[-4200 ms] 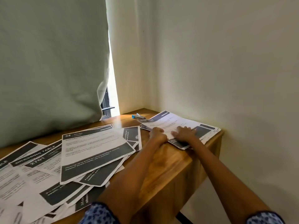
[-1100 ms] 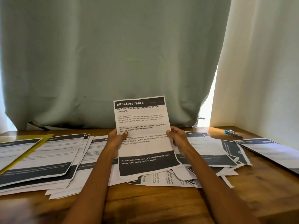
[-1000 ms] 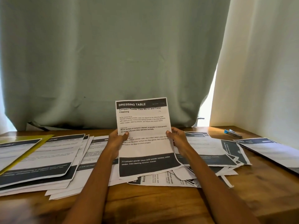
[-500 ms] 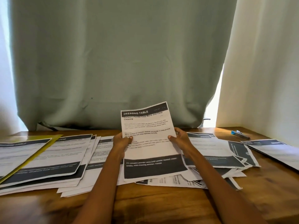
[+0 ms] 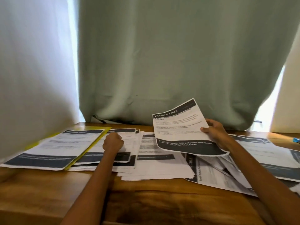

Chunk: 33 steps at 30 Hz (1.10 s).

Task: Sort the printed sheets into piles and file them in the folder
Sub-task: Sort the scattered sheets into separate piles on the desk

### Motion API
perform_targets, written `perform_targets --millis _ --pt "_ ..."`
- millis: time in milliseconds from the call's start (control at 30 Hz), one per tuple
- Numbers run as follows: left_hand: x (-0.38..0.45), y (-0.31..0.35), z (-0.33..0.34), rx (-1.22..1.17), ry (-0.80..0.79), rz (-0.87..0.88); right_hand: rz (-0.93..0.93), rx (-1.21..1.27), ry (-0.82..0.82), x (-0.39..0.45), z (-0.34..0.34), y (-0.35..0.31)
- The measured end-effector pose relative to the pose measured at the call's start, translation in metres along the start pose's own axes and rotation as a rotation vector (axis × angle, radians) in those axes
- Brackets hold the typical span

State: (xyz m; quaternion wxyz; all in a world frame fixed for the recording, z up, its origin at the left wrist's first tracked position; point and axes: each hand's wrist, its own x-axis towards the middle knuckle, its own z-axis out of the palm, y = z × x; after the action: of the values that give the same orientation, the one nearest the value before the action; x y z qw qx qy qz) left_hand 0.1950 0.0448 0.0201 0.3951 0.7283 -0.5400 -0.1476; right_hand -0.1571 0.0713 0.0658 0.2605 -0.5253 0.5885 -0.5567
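Note:
My right hand [image 5: 215, 133] grips the right edge of a printed sheet headed DRESSING TABLE [image 5: 180, 127] and holds it tilted above the table. My left hand [image 5: 113, 142] is curled into a loose fist and rests on a fanned pile of sheets [image 5: 123, 153] at centre left; whether it pinches a sheet I cannot tell. A yellow folder [image 5: 97, 140] lies at the left with a printed sheet [image 5: 61, 146] on top of it. A loose heap of sheets [image 5: 215, 172] lies under and to the right of the held sheet.
The wooden table [image 5: 146, 200] runs across the view with bare wood along its front. A grey-green curtain [image 5: 178, 62] hangs behind, a white curtain [image 5: 32, 70] at the left. A blue object [image 5: 296, 140] shows at the right edge. More sheets [image 5: 267, 156] lie far right.
My left hand has let go of the DRESSING TABLE sheet and moved left onto the fanned pile. My right hand alone holds the sheet, now tilted. The view has swung left.

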Motion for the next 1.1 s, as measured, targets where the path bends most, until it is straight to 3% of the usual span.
perform_targets --millis 233,400,667,867,1100 --pt "0.020 -0.066 -0.086 0.305 0.137 -0.134 0.003 -0.073 -0.120 0.002 0.091 -0.030" --pt "0.034 -0.124 -0.124 0.373 -0.115 -0.185 0.034 -0.108 -0.156 -0.005 0.143 -0.039" --pt "0.054 -0.137 -0.132 0.291 -0.240 -0.179 0.037 -0.109 -0.199 -0.005 0.198 -0.053" --pt "0.068 -0.165 -0.152 0.415 0.067 -0.317 0.027 -0.121 -0.230 -0.001 0.219 -0.059" --pt "0.073 -0.182 -0.162 0.483 0.047 -0.399 0.025 -0.119 -0.254 -0.013 0.246 -0.070"
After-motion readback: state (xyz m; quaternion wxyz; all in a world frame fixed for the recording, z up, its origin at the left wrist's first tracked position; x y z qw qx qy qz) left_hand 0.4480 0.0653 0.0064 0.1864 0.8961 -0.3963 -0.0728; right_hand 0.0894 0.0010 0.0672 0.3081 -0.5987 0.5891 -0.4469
